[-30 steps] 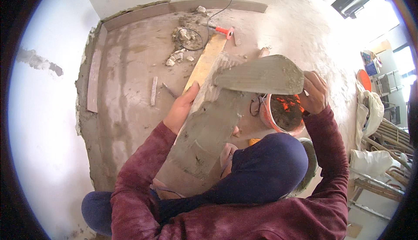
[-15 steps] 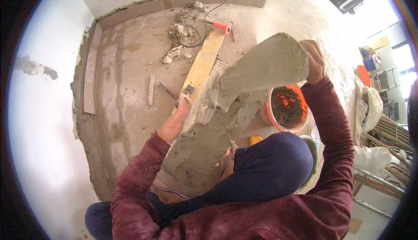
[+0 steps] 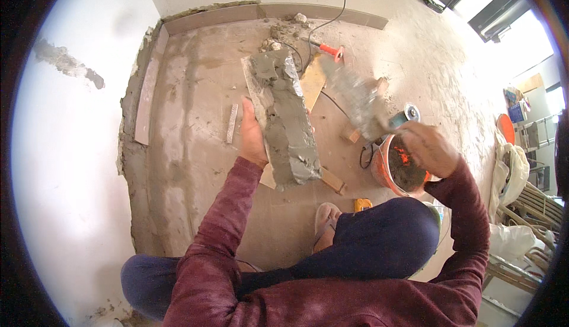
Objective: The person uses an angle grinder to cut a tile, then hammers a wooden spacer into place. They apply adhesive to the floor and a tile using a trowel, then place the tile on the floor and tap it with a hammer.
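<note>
The left hand grips a long tile by its near left edge, fingers wrapped under it and thumb on the rim. The tile runs away from the hand toward the far wall, tilted up off the floor, and its upper face is covered in thick grey mortar that is heaped highest at the far end. The right hand is closed round the handle of a trowel; the blade is blurred and points up and left, just to the right of the tile and apart from it. Right under that hand stands an orange bucket with dark mortar inside. Beneath the tile a wooden plank lies on the rough cement floor. Farther off, a tool with an orange handle lies near the wall, its black cord trailing up to a socket.
</note>
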`<state>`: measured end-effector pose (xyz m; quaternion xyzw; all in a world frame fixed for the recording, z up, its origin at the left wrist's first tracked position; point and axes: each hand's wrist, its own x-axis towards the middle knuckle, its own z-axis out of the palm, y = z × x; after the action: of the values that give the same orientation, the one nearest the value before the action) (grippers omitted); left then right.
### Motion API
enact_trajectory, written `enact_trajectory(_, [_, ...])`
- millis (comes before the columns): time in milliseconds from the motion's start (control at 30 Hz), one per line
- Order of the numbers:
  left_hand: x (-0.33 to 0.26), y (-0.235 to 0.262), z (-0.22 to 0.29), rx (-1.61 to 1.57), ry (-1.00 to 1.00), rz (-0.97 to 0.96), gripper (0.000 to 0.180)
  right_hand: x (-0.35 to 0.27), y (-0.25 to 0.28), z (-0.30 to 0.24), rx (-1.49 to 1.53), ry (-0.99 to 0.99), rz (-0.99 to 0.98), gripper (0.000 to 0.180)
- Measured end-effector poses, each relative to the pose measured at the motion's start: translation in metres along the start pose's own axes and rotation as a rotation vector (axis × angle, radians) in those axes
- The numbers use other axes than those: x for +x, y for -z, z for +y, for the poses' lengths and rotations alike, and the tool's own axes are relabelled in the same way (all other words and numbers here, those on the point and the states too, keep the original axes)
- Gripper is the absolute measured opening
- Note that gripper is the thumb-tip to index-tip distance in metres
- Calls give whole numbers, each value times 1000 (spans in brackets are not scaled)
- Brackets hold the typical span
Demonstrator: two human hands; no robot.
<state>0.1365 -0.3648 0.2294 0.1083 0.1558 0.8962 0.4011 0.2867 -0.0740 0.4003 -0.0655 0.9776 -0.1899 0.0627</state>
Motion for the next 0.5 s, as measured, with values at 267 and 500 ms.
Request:
enact_trajectory(267, [4,-2,-2,205,-249,212,75,44,-31,-15,104,161,-214,22])
enact_trajectory(500, [-8,8,2,-69,-205,110,77,43,-40,-49,12,17,-363,21])
